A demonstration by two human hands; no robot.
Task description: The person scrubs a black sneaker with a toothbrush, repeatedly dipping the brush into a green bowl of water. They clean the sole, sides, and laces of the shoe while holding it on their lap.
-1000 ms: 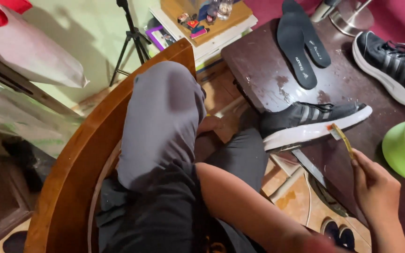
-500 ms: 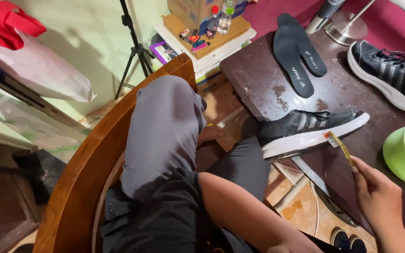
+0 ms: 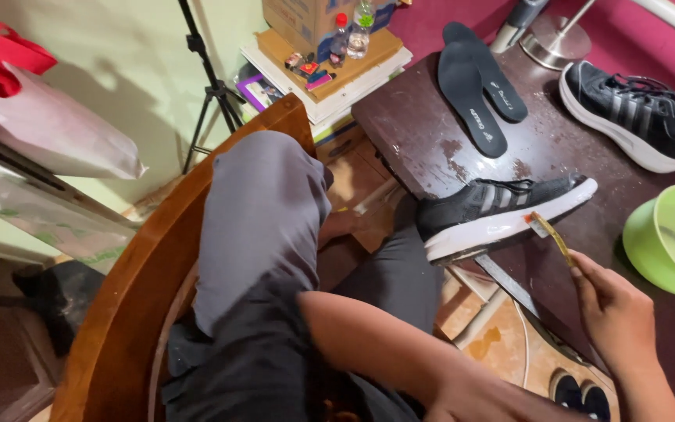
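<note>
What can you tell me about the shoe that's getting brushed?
The shoe is a dark grey sneaker with pale stripes on its side, black laces and a thick white sole. It looks like knit cloth on top and rubber below. It lies on the edge of the dark brown table, its heel end sticking out past it. The right hand holds a toothbrush against its sole.
</note>
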